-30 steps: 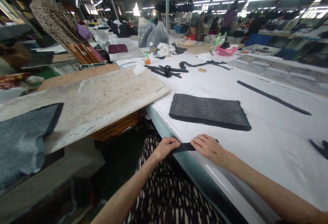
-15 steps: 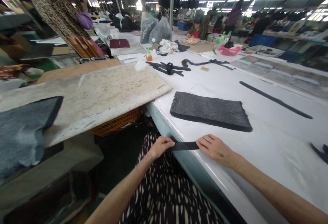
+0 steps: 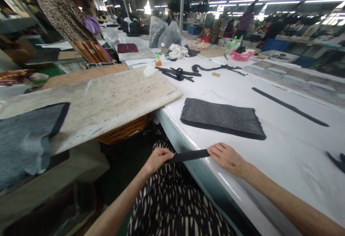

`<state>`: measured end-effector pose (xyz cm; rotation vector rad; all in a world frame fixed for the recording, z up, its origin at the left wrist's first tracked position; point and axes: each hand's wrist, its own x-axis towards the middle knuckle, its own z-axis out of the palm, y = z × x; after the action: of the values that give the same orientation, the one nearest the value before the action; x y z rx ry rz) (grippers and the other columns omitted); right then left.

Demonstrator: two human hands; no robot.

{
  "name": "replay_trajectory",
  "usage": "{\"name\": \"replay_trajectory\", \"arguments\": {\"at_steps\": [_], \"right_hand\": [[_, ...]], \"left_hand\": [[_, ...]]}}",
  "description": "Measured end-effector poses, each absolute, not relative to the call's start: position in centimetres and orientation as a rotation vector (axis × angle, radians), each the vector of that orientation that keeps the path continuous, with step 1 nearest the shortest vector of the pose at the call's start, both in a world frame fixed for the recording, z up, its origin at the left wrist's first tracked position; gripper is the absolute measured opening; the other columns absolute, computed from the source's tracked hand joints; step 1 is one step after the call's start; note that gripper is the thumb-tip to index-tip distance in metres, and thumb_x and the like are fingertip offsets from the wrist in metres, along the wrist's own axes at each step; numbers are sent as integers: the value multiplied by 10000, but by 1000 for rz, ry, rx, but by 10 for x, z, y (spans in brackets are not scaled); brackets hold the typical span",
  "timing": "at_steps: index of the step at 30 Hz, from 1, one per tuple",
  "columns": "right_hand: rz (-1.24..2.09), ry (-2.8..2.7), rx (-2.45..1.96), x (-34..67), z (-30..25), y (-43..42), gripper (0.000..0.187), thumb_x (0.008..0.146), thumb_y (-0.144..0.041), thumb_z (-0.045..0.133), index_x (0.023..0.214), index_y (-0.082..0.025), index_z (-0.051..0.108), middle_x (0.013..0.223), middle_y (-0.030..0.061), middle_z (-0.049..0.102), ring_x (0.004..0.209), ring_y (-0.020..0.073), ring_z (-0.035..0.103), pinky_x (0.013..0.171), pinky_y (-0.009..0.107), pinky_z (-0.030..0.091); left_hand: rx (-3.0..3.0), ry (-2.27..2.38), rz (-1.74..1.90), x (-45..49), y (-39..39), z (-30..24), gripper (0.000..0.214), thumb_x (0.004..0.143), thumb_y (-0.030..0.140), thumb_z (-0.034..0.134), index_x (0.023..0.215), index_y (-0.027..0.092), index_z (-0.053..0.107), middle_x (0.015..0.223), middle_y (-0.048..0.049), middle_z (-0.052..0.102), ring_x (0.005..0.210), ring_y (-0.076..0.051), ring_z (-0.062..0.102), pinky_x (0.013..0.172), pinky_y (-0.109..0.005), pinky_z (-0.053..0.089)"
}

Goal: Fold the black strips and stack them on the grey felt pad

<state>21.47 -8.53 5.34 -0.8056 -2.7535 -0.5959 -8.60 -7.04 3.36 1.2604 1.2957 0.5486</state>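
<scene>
A dark fabric strip (image 3: 191,155) is stretched between my two hands, across the near edge of the white table (image 3: 226,88). My left hand (image 3: 159,158) pinches its left end above my patterned clothing, off the table. At the table's edge, my right hand (image 3: 225,157) has its fingers closed on the other end. Just beyond the strip lies a flat grey piece of fabric (image 3: 221,116) with a dark band along its near side. Farther right, a long dark strip (image 3: 289,106) lies alone on the tabletop.
On the left a worn board (image 3: 115,101) meets the table, with grey cloth (image 3: 24,139) on it and an orange crate (image 3: 124,130) below. Tangled dark strips (image 3: 178,72), a small glue-like bottle (image 3: 157,60) and a pink basket (image 3: 242,55) are farther back. A person (image 3: 64,16) stands at upper left.
My left hand has moved left and slightly down, so a longer stretch of the strip shows between my hands. My right hand has stayed nearly in place.
</scene>
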Motion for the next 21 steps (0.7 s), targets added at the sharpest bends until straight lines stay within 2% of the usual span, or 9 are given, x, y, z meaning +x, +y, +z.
{"name": "replay_trajectory", "arguments": {"at_steps": [7, 12, 17, 21], "right_hand": [[-688, -2738, -944, 228, 50, -92, 298, 822, 43, 368, 979, -78, 590, 891, 92, 590, 775, 184, 520, 678, 318, 435], [-615, -2679, -1003, 228, 49, -94, 299, 810, 35, 376, 978, -91, 589, 870, 89, 592, 782, 192, 523, 679, 311, 452], [-195, -2406, -1277, 235, 54, -96, 286, 850, -33, 335, 897, -151, 592, 872, 69, 600, 782, 174, 556, 680, 279, 488], [77, -2103, -1384, 226, 62, -95, 299, 908, -162, 305, 946, -192, 600, 958, 49, 623, 817, 147, 610, 717, 243, 516]], "left_hand": [[1294, 1308, 555, -85, -77, 31, 330, 665, 445, 594, 538, 142, 607, 484, 18, 449, 494, -103, 350, 465, -230, 242], [1304, 1327, 587, -89, -87, 39, 326, 676, 437, 585, 527, 147, 580, 475, 22, 450, 482, -100, 355, 469, -231, 243], [1317, 1341, 579, -90, -96, 48, 344, 723, 436, 543, 529, 153, 562, 450, 24, 457, 450, -98, 362, 451, -229, 241], [1380, 1339, 603, -71, -102, 53, 304, 745, 373, 524, 560, 140, 586, 467, 30, 463, 461, -99, 395, 446, -216, 265]]}}
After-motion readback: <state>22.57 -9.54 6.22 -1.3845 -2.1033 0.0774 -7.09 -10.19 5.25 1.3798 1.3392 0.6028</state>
